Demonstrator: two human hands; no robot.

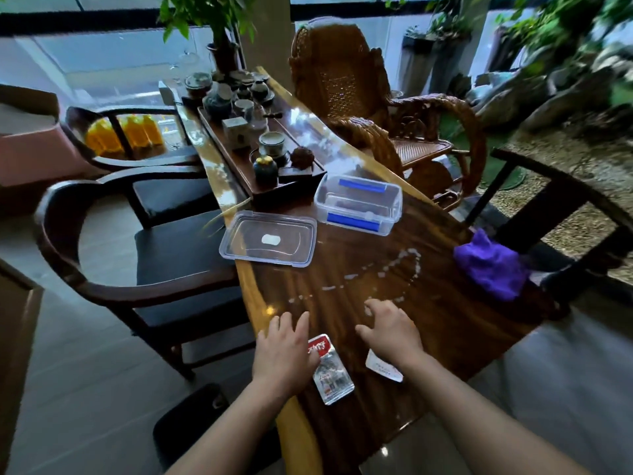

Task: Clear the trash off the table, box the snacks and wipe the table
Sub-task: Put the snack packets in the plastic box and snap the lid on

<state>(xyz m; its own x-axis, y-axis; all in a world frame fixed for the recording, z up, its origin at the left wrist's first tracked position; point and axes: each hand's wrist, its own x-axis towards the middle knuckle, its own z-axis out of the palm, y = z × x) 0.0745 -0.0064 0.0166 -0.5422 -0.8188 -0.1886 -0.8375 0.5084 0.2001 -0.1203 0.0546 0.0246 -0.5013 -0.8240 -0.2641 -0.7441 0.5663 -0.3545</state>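
Observation:
A red-and-clear snack packet point(330, 370) lies near the table's front edge, between my hands. My left hand point(286, 349) hovers just left of it with fingers spread, holding nothing. My right hand point(390, 332) is over the table with relaxed fingers, partly covering a white wrapper point(383, 368). A clear plastic box point(358, 204) with blue clips stands open further back. Its clear lid point(269, 238) lies to the left. A trail of small white spilled bits point(387, 269) curves across the wood. A purple cloth point(488, 265) sits at the right edge.
A wooden tea tray point(260, 149) crowded with cups and pots fills the far half of the table point(445, 320). Dark wooden chairs stand at the left point(137, 241) and the right point(561, 200); a wicker rocking chair point(359, 108) is behind. A dark bin point(195, 426) sits on the floor below.

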